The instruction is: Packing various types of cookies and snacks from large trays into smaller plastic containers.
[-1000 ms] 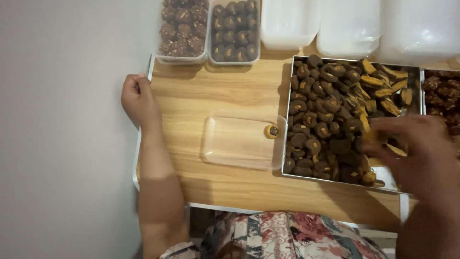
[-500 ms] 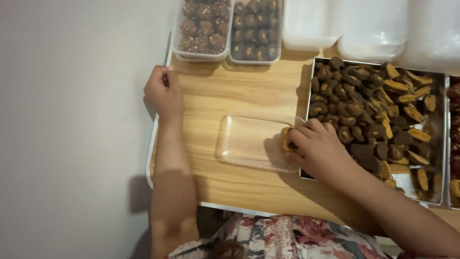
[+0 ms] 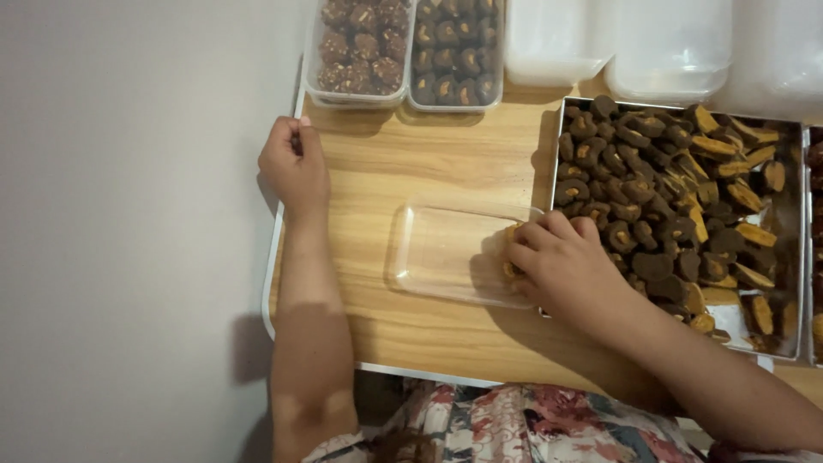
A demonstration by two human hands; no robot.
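My right hand [image 3: 561, 266] pinches cookies [image 3: 511, 253] over the clear container [image 3: 446, 253]; the metal tray [image 3: 801, 249] crowds its right, and my left hand [image 3: 294, 165] clasps the counter [image 3: 411, 163] edge.

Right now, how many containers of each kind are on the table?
Clear boxes filled with cookies: 2
Clear box being filled: 1
Empty white tubs: 3
Metal trays: 2, one only partly in view
Total: 8
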